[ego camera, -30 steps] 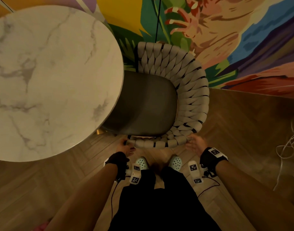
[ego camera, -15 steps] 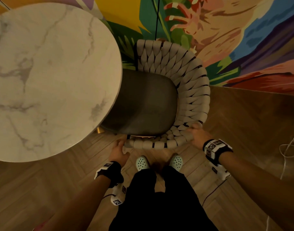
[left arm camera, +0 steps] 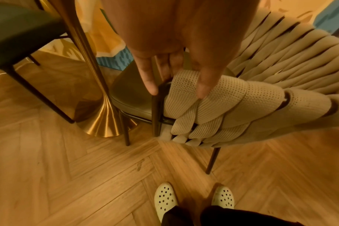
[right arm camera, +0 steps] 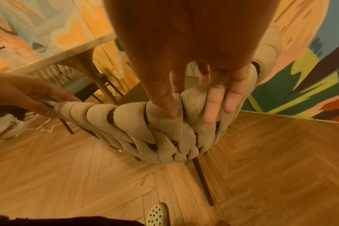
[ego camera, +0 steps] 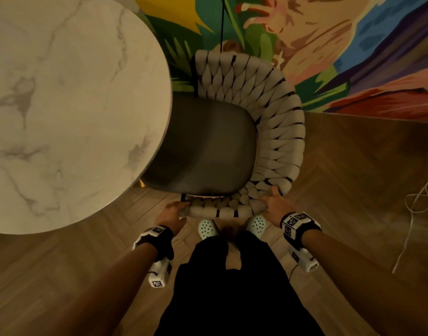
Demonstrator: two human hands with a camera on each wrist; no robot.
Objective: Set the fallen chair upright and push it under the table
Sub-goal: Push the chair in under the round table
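Note:
The chair [ego camera: 203, 146] stands upright on its legs, with a dark seat and a woven beige backrest [ego camera: 276, 132]. The front of its seat lies under the edge of the round marble table [ego camera: 62, 105]. My left hand [ego camera: 174, 210] grips the near left end of the backrest; in the left wrist view the left hand [left arm camera: 177, 91] has thumb and fingers wrapped over the woven band [left arm camera: 252, 104] by the dark frame. My right hand [ego camera: 272, 200] holds the near right curve of the rim. In the right wrist view the right hand [right arm camera: 190, 114] has thumb and fingers draped over the weave [right arm camera: 130, 119].
The painted wall [ego camera: 329, 44] stands right behind the chair. A gold table pedestal [left arm camera: 99, 119] flares onto the wood floor beside the chair legs, with a second dark-seated chair [left arm camera: 19, 33] beyond it. A loose white cable [ego camera: 416, 204] lies on the floor at right. My feet [ego camera: 207, 227] stand just behind the backrest.
Both hands came up from low behind the chair onto the backrest rim and took hold of it, the left at its end, the right on its curve. The chair has hardly shifted.

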